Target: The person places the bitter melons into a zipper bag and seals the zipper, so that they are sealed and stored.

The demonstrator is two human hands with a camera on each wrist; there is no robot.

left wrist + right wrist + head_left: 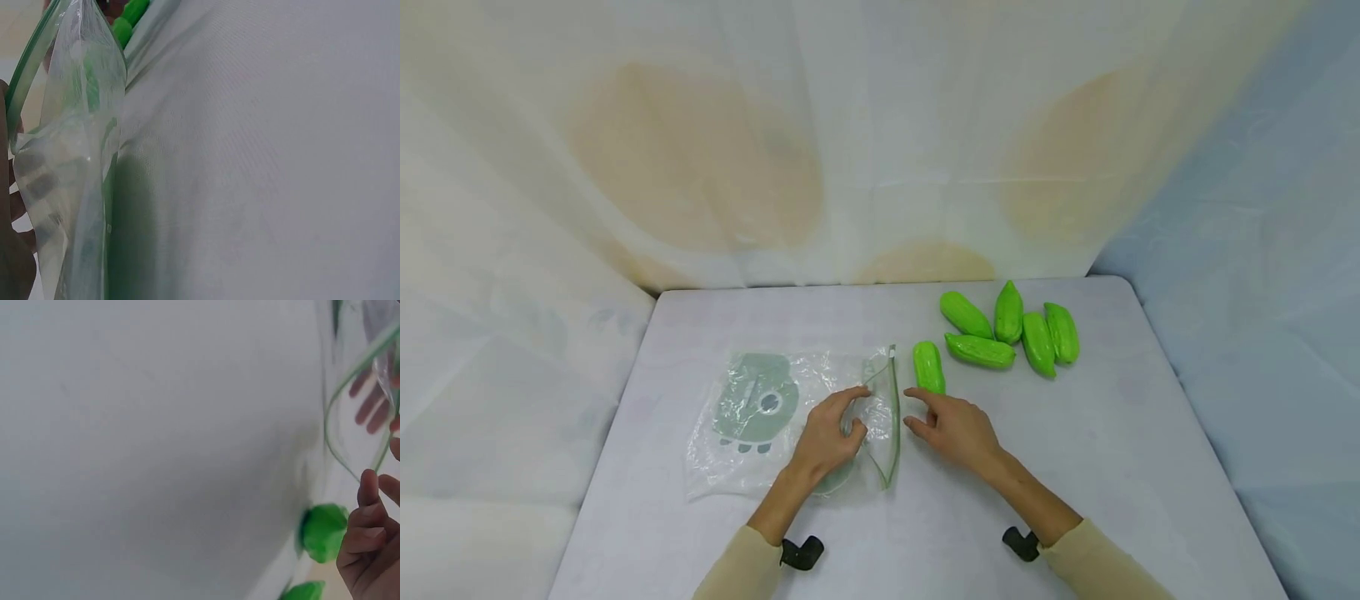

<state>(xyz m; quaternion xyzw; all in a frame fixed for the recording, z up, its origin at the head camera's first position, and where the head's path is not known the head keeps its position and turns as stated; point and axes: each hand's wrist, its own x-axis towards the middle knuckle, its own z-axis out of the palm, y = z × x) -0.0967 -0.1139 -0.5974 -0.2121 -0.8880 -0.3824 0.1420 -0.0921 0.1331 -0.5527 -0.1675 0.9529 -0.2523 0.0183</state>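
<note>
A clear zip bag (827, 367) with a pale green print lies flat, its green-edged mouth (895, 417) facing right and standing partly apart. My left hand (829, 429) rests on the bag near that mouth, thumb and index finger spread from each other. In the right wrist view, fingers of the left hand (369, 406) show through the plastic. Just right of the mouth is my right hand (958, 429), thumb and index finger apart, nothing between them. Beyond its fingertips lies a bright green, gourd-shaped piece (929, 367), also partly seen in the right wrist view.
Several more green gourd-shaped pieces (981, 351) lie grouped at the back right of the white-covered table (1075, 467). Pale curtains (880, 150) hang behind the table and along both sides. A black wrist camera (802, 552) sits on the left wrist.
</note>
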